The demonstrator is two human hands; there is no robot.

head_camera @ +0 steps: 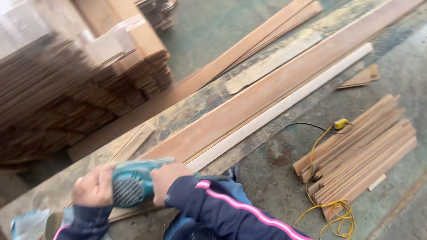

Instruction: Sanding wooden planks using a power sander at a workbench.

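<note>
Concrete floor, timber stacked about. Both hands, left hand [94, 186] and right hand [167, 177], clasp the teal power tool [132, 182] on the long plank [251, 106]; advise firm, level pressure along it.

We see dark navy sleeves [227, 210] with a pink-and-white stripe running down each arm, bare hands, and blue trousers [180, 227] below.

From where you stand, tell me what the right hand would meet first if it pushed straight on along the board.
The right hand grips the teal power tool. Straight ahead lies only the long reddish board; nothing seems to rest on it, though depth is hard to judge.
</note>
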